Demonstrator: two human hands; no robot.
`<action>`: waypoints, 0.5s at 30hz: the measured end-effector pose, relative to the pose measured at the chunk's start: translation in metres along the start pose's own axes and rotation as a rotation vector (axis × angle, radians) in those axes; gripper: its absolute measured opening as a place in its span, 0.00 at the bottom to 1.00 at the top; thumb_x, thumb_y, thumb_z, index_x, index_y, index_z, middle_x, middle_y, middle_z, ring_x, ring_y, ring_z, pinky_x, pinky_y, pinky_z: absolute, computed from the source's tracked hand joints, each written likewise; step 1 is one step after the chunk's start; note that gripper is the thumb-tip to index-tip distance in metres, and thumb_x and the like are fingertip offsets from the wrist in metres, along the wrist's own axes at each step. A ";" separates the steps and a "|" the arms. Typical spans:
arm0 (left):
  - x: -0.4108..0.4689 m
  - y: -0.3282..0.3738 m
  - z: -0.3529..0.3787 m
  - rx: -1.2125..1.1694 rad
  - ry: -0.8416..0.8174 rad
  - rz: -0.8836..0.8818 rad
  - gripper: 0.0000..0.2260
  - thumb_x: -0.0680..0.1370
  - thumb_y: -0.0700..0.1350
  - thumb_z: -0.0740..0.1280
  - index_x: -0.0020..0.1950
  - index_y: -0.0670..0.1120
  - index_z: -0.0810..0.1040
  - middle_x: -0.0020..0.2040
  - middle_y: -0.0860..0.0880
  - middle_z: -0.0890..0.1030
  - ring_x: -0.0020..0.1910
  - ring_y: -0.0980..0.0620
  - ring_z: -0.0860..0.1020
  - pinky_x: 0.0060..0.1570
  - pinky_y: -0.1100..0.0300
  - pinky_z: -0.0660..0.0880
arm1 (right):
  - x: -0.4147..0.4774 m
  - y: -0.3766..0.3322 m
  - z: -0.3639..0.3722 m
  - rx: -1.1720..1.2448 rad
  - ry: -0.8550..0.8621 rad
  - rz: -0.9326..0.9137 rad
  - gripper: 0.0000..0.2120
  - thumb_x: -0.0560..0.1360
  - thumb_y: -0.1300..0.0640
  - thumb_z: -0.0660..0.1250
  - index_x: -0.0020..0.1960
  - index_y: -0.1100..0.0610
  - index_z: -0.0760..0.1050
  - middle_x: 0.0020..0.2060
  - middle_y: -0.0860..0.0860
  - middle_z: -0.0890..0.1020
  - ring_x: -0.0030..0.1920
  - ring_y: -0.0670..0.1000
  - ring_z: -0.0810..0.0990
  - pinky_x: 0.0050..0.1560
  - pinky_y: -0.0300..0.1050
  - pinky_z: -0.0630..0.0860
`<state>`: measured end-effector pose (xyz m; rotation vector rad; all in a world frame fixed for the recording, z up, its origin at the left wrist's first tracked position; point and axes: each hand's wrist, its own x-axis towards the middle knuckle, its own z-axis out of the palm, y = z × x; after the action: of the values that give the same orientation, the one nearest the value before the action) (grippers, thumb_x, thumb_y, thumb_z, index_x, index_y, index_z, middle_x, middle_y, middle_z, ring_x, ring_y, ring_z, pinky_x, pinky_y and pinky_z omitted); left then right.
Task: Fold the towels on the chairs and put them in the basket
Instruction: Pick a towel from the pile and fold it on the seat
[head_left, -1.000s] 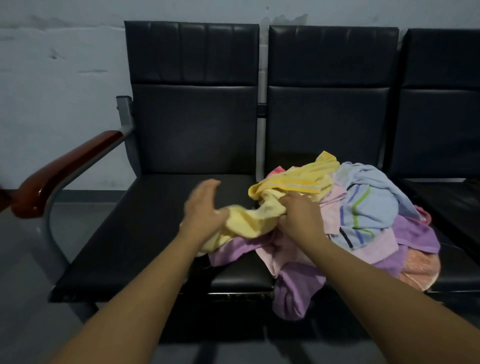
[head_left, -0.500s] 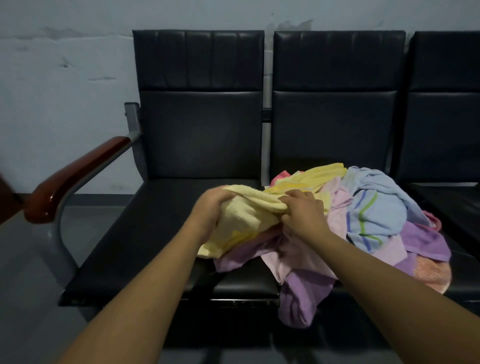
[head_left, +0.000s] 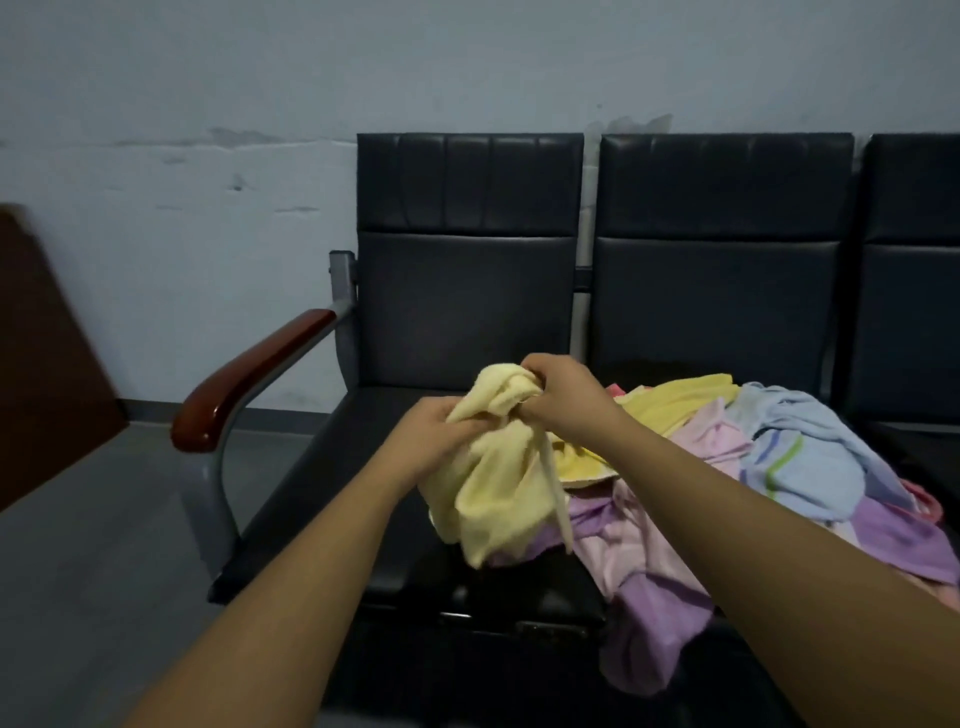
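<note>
Lifted off the heap since half a second ago, the pale yellow towel (head_left: 493, 488) now hangs bunched between both hands, above where the left chair's seat (head_left: 353, 499) meets the middle one. Fingers of the left hand (head_left: 441, 434) curl into its lower fold, while the right hand (head_left: 566, 387) pinches a wad at the top, probably a corner. On the middle seat the remaining towels (head_left: 727, 457) lie heaped, a purple towel (head_left: 654, 639) draping over the front edge and a blue striped towel (head_left: 795, 452) toward the right side.
</note>
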<state>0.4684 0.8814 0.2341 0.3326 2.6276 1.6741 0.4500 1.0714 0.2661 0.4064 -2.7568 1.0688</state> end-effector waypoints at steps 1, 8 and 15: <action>-0.003 -0.004 -0.005 -0.063 0.014 -0.032 0.09 0.75 0.55 0.73 0.53 0.54 0.86 0.49 0.51 0.86 0.52 0.49 0.83 0.59 0.47 0.78 | -0.002 0.004 0.001 -0.018 -0.070 0.013 0.06 0.72 0.61 0.71 0.47 0.54 0.78 0.42 0.50 0.81 0.44 0.51 0.81 0.36 0.47 0.79; -0.022 -0.038 -0.014 -0.321 0.023 -0.213 0.15 0.76 0.53 0.73 0.51 0.41 0.85 0.47 0.38 0.86 0.46 0.40 0.84 0.55 0.43 0.78 | -0.005 0.024 0.019 -0.410 -0.456 0.113 0.08 0.71 0.59 0.72 0.50 0.56 0.79 0.41 0.54 0.83 0.38 0.54 0.84 0.38 0.49 0.84; 0.015 -0.064 -0.023 -0.276 0.197 -0.358 0.15 0.77 0.54 0.72 0.48 0.42 0.84 0.45 0.42 0.86 0.47 0.41 0.85 0.52 0.46 0.81 | 0.068 0.011 0.019 -0.479 -0.395 0.110 0.08 0.74 0.66 0.68 0.50 0.57 0.80 0.42 0.56 0.83 0.34 0.51 0.83 0.31 0.43 0.80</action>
<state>0.4396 0.8380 0.1883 -0.3033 2.3398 1.9779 0.3816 1.0529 0.2614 0.4337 -3.2794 0.3357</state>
